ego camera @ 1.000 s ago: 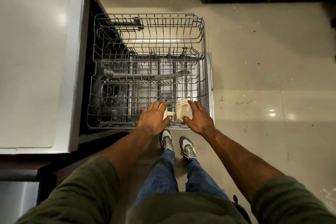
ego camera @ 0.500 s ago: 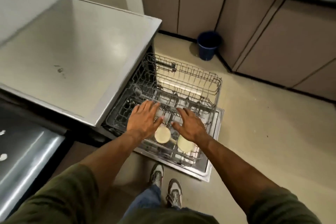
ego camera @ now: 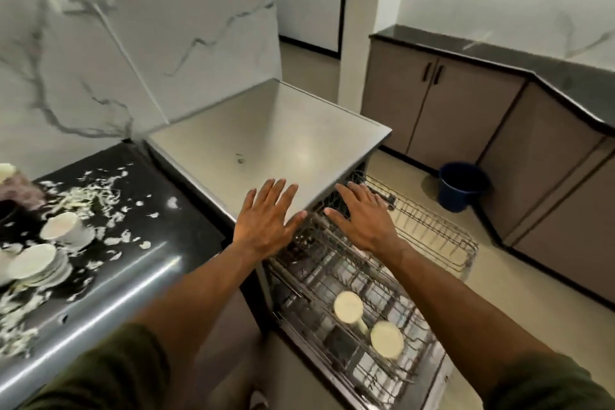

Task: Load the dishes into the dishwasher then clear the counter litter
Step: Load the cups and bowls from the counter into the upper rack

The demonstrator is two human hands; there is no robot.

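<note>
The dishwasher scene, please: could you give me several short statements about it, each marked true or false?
1. Two pale cups sit upside down in the pulled-out rack. True.
2. The right hand grips a cup. False: it holds nothing, fingers straight.
3. Plates wait on the littered black counter. True.
4. The blue bucket stands on the counter. False: it is on the floor.
5. The left hand holds nothing. True.
</note>
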